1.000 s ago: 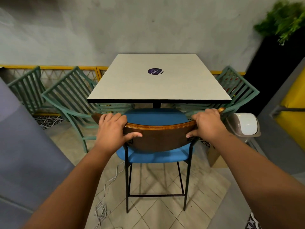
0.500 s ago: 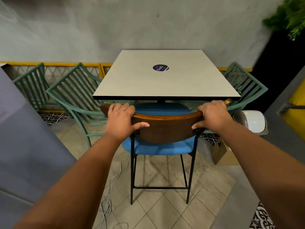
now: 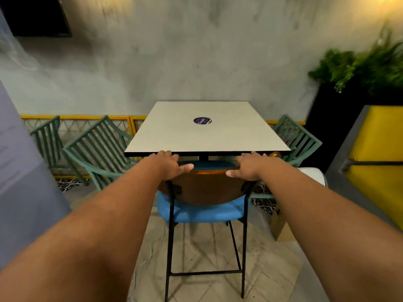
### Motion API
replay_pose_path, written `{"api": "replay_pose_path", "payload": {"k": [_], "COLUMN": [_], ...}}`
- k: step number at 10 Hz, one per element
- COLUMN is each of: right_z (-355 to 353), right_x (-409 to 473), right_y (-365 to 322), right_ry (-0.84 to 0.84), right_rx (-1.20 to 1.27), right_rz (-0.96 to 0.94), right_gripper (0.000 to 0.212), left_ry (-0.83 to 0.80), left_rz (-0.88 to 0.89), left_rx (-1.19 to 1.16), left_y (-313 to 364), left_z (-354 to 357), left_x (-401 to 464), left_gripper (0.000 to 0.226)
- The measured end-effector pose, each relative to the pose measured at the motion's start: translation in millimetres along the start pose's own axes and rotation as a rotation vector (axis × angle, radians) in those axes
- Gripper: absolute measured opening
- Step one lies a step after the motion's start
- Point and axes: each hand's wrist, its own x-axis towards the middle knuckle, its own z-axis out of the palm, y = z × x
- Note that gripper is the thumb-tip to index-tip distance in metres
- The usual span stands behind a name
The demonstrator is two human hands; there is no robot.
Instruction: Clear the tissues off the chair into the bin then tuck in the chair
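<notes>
The chair [image 3: 205, 211] has a blue seat, a curved brown wooden backrest and thin black legs. Its seat reaches under the near edge of the white square table [image 3: 205, 136]. My left hand [image 3: 169, 163] grips the left end of the backrest's top rim, thumb pointing inward. My right hand [image 3: 250, 165] grips the right end the same way. No tissues show on the visible part of the seat. The white-lidded bin [image 3: 313, 174] stands to the right, partly hidden behind my right forearm.
Green slatted chairs [image 3: 99, 149] stand left and right of the table. A cardboard box [image 3: 280, 225] sits on the floor by the bin. A dark planter with a plant [image 3: 357, 70] and a yellow panel [image 3: 379, 153] fill the right side. A cable [image 3: 152, 247] trails on the tiles.
The chair has slid forward under the table, with both hands staying on the backrest. The view has pulled back and tilted upward.
</notes>
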Motion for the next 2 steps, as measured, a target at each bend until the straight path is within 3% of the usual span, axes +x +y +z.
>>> {"api": "replay_pose_path", "payload": {"k": [1,2], "right_z": [-50,-97], "right_x": [-23,-50], "right_y": [-14,-21], "right_ry": [0.251,0.57], "right_rx": [0.052,0.106], "right_rz": [-0.015,-0.026], "right_gripper": [0.078,0.076], "left_ry": [0.15,0.44], "left_rz": [0.033,0.024], "left_rx": [0.002,0.004], "left_y": [9,15], "left_z": [-55,-113], "left_x": [-13,-30], "left_gripper": [0.084,0.078]}}
